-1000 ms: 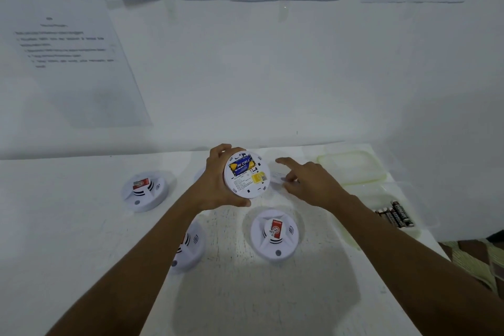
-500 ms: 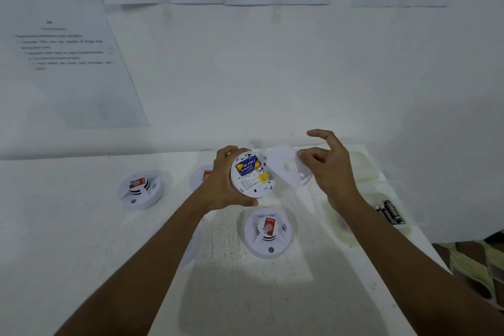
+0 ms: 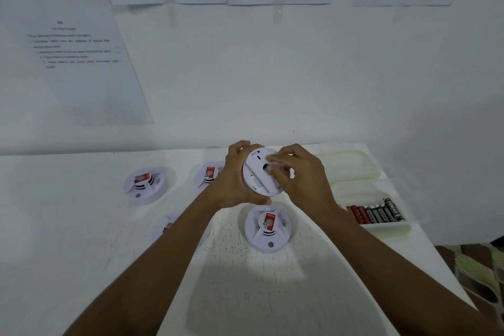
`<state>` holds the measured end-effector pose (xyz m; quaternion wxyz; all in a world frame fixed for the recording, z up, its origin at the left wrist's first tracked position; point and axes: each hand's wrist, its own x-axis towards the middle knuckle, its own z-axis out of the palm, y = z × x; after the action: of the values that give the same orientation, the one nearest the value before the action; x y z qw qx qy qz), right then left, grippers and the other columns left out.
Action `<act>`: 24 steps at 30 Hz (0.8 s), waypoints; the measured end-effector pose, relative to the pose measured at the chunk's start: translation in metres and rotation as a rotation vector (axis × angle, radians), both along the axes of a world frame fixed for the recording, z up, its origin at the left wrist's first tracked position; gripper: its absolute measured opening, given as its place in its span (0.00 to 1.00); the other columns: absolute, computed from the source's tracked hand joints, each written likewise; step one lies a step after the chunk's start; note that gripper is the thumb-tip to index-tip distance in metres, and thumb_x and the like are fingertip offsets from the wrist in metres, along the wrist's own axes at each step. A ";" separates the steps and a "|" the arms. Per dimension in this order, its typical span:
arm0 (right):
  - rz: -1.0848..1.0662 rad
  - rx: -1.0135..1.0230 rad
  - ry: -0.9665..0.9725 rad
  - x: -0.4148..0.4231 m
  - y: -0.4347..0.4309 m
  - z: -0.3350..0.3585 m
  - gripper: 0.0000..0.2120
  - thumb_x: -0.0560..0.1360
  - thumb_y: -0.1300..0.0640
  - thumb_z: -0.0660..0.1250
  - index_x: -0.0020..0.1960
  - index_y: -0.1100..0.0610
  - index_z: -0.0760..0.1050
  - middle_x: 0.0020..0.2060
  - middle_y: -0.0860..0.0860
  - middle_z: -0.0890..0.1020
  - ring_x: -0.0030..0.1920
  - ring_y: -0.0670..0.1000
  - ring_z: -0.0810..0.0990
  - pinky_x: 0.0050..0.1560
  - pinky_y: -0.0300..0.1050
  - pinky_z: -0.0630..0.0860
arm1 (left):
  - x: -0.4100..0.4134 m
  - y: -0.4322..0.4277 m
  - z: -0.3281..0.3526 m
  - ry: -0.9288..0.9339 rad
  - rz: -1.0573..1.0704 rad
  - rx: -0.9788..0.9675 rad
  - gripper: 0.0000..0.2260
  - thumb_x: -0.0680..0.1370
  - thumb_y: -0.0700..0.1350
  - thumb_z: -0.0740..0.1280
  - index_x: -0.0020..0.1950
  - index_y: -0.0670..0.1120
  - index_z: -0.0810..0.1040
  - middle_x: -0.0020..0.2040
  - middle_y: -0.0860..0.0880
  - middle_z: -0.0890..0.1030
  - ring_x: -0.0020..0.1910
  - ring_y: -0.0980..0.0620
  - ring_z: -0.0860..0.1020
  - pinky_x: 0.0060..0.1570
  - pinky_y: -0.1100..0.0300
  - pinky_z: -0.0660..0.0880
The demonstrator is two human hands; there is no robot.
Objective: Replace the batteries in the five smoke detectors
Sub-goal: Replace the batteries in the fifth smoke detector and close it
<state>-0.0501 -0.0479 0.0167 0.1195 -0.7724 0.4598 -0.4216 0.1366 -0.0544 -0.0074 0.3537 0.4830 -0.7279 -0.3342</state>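
My left hand grips a white round smoke detector above the table, its back side facing me. My right hand holds the white back cover against that detector, fingers curled over its rim. The blue and yellow battery is now hidden under the cover. Three detectors lie face up on the table: one at the left, one behind my left hand, one below my hands. Another detector is partly hidden by my left forearm. Several batteries lie in a pale tray on the right.
A pale lid lies behind the battery tray near the wall. Printed sheets hang on the white wall. The white table ends at the right, with a patterned floor beyond it.
My right hand picked up the white cover from the table and brought it onto the back of the detector in my left hand, hiding the battery. The view shifted slightly.
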 end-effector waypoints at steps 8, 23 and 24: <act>-0.010 0.023 0.128 0.005 0.004 0.015 0.27 0.65 0.37 0.74 0.53 0.56 0.84 0.51 0.52 0.83 0.49 0.52 0.82 0.49 0.44 0.78 | 0.001 0.006 0.012 0.011 0.015 -0.014 0.43 0.54 0.61 0.77 0.59 0.82 0.54 0.70 0.50 0.60 0.71 0.49 0.62 0.70 0.51 0.67; -0.065 0.288 -0.050 0.018 0.005 0.023 0.23 0.66 0.44 0.78 0.58 0.52 0.82 0.47 0.47 0.85 0.40 0.43 0.82 0.46 0.36 0.80 | 0.004 0.011 0.018 0.122 -0.024 0.000 0.37 0.57 0.58 0.77 0.62 0.61 0.66 0.60 0.61 0.73 0.59 0.59 0.75 0.58 0.68 0.73; -0.059 0.324 -0.076 0.018 0.005 0.022 0.22 0.67 0.45 0.78 0.57 0.52 0.83 0.47 0.47 0.85 0.40 0.43 0.82 0.45 0.35 0.80 | 0.004 0.012 0.018 0.123 -0.018 -0.003 0.37 0.57 0.58 0.77 0.63 0.60 0.66 0.60 0.61 0.73 0.59 0.61 0.75 0.56 0.70 0.72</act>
<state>-0.0319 -0.0434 0.0389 0.2474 -0.7127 0.5393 -0.3741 0.1407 -0.0428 0.0110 0.3954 0.4544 -0.7097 -0.3653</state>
